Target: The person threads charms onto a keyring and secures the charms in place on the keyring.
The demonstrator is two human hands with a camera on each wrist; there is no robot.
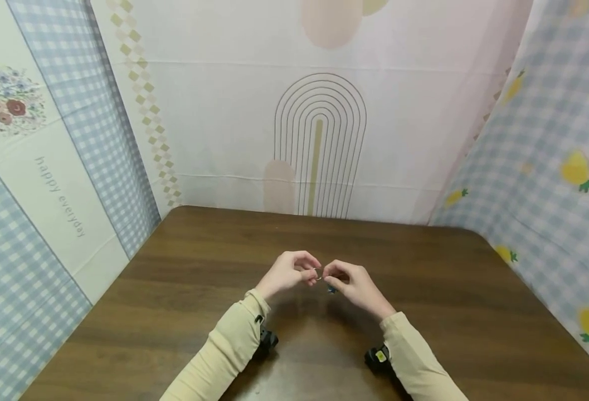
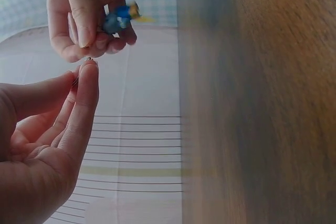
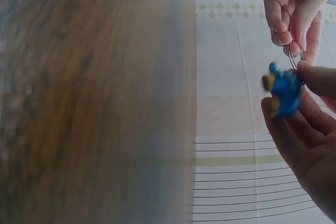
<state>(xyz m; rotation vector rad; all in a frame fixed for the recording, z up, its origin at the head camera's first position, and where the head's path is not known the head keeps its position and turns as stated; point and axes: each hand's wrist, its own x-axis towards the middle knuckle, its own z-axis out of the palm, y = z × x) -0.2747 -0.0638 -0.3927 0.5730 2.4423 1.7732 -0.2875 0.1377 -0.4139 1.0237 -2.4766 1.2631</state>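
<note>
In the head view my left hand (image 1: 286,274) and right hand (image 1: 353,284) meet above the table. Between them is a thin metal key ring (image 3: 293,59), and the left thumb and fingers pinch one side of it. My right thumb and fingers pinch the keychain at the opposite side of the ring, where a small blue figurine (image 3: 286,96) with yellow-orange parts is attached. The figurine hangs beside the right fingers, blurred in both wrist views. Its link to the ring is hidden by the right fingertips.
A brown wooden table (image 1: 199,245) lies under both hands. Behind it hangs a white patterned cloth (image 1: 224,122); blue checked cloths hang at the left and right. Each sleeved forearm carries a black wrist camera (image 1: 377,356).
</note>
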